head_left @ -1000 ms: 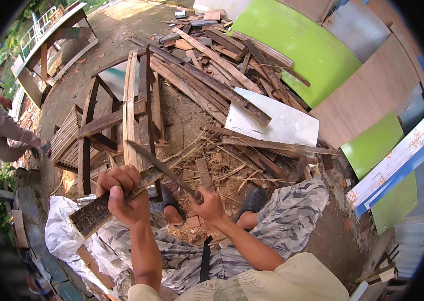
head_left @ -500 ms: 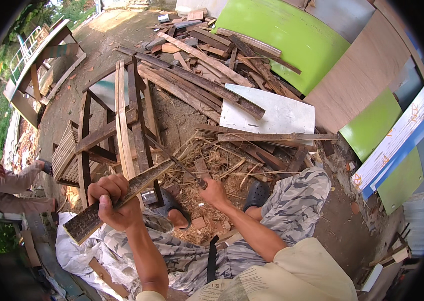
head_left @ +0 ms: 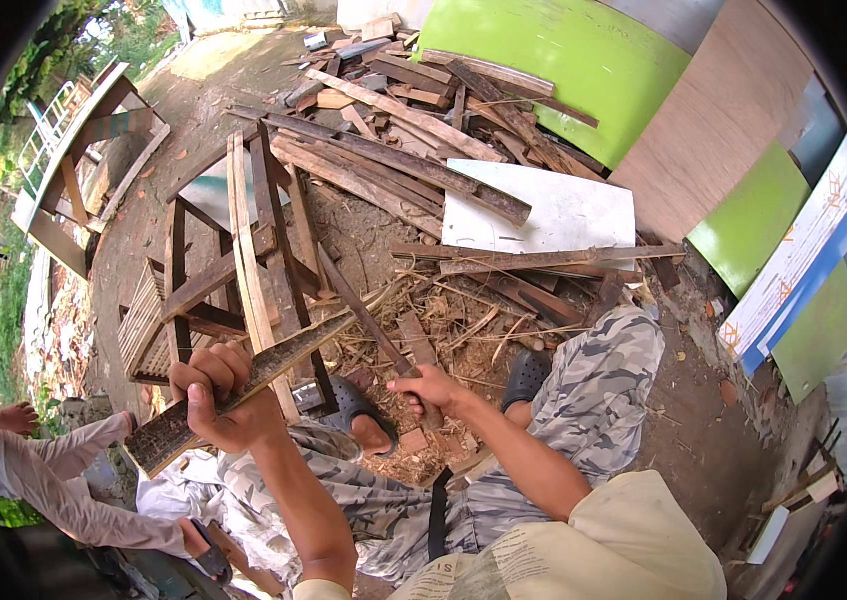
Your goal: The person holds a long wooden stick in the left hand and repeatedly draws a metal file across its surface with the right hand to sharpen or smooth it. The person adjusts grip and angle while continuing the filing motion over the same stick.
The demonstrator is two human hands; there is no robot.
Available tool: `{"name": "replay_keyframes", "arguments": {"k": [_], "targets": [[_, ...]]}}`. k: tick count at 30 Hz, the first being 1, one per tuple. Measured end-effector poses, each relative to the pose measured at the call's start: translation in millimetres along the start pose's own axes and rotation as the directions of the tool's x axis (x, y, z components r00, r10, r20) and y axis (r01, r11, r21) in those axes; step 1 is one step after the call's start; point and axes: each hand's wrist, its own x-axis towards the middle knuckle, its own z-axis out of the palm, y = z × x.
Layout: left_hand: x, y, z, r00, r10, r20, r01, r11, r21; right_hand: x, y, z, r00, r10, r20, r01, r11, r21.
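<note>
My left hand (head_left: 223, 395) is wrapped round a narrow wooden plank (head_left: 298, 352), dark and rough on its upper face. The plank slants from the lower left up toward the middle, its far end over the ground litter. In my right hand (head_left: 433, 388) is the handle of a long, dark-bladed machete (head_left: 371, 325). Its blade points up and to the left, past the far end of the plank, and the handle's butt shows below my fist. Whether the blade touches the plank I cannot tell.
A wooden frame (head_left: 278, 260) stands just beyond the plank. Wood shavings (head_left: 408, 465) lie between my feet. Beyond are a pile of scrap boards (head_left: 373, 170), a white sheet (head_left: 538, 210) and green panels (head_left: 543, 60). Another person's leg (head_left: 93, 490) is at the left.
My right hand has come slightly nearer, and the machete blade is now steeper and more broadside on. The plank has barely moved. The other person at the left has stepped nearer.
</note>
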Motion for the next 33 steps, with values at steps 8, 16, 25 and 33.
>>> {"name": "replay_keyframes", "arguments": {"k": [8, 16, 25, 33], "targets": [[1.8, -1.1, 0.9, 1.0, -0.014, 0.008, 0.014, 1.0, -0.012, -39.1, -30.9, 65.6, 0.844, -0.528, -0.098, 0.392, 0.731, -0.558], [2.9, -4.1, 14.4, 0.997, -0.031, 0.075, 0.035, 0.998, -0.052, 23.2, 1.0, 1.7, 0.795, -0.473, -0.38, 0.079, 0.702, -0.708], [-2.0, -5.8, 24.6, 0.997, -0.038, 0.066, 0.039, 0.999, -0.013, -20.2, -37.7, 50.8, 0.816, -0.529, -0.233, 0.273, 0.708, -0.651], [0.3, -8.3, 24.2, 1.0, -0.005, 0.028, 0.005, 1.0, 0.003, -27.0, -38.0, 62.0, 0.703, -0.664, -0.255, 0.363, 0.643, -0.674]]}}
